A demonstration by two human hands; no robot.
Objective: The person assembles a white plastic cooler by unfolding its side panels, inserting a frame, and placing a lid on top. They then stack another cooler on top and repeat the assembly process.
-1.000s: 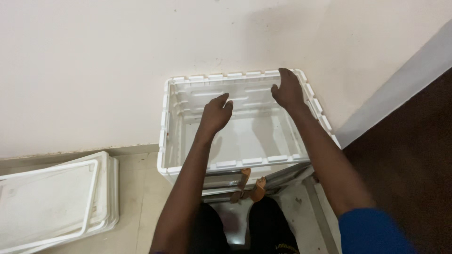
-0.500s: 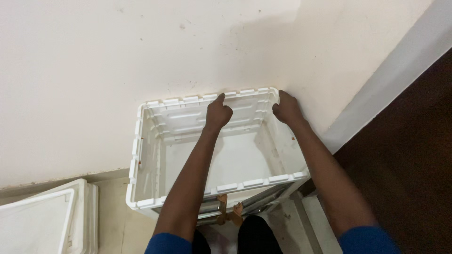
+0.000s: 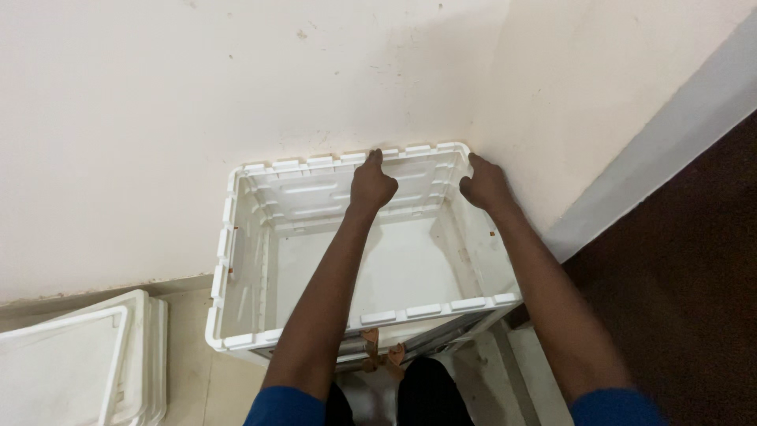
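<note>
Both hands are on the far rim of a large white rectangular plastic crate [image 3: 260, 260] with ribbed walls and a notched rim, which stands open and empty against a cream painted wall [image 3: 197, 87]. The left hand [image 3: 371, 183] is curled over the far rim near its middle, fingers hooked over the edge and closed on it. The right hand [image 3: 485, 185] grips the far right corner of the same rim, its fingers wrapped over the edge where the far wall of the crate meets the right one. Both forearms stretch across the open top of the crate from the near side, and blue sleeves [image 3: 288, 406] show at the bottom edge of the view.

The crate sits in the corner where the cream wall meets a second wall face on the right, its far rim touching or just beside the wall; which of the two cannot be told. Under its near edge a grey metal frame [image 3: 449, 335] shows, with the person's bare feet [image 3: 382, 359] just beside it on the pale tiled floor [image 3: 189, 371]. To the near left, well apart from the crate, lies a stack of flat white plastic lids [image 3: 79, 367]. On the right, a pale grey band [image 3: 654, 142] runs diagonally beside a dark brown surface [image 3: 694, 284].
</note>
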